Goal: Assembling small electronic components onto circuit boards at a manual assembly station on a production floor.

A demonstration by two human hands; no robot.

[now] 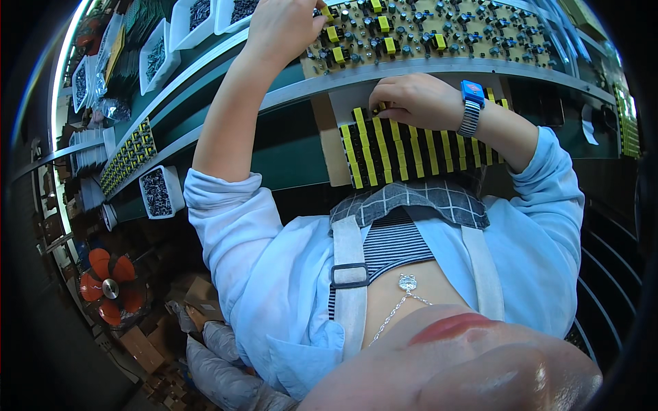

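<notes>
My left hand reaches over the left end of a tan circuit board. Its fingers are closed at a small yellow block component on that board, and the fingertips partly cover it. Several more yellow blocks stand on the board among black and silvery parts. Nearer to me, my right hand hovers at the far edge of closely packed rows of yellow-and-black block components. Its fingers are curled into a pinch, and what they hold is hidden.
A metal rail runs along the board's near edge. White bins of small parts stand at the upper left, and another bin sits lower down. A filled board lies on the left rails. An orange-bladed fan stands beyond.
</notes>
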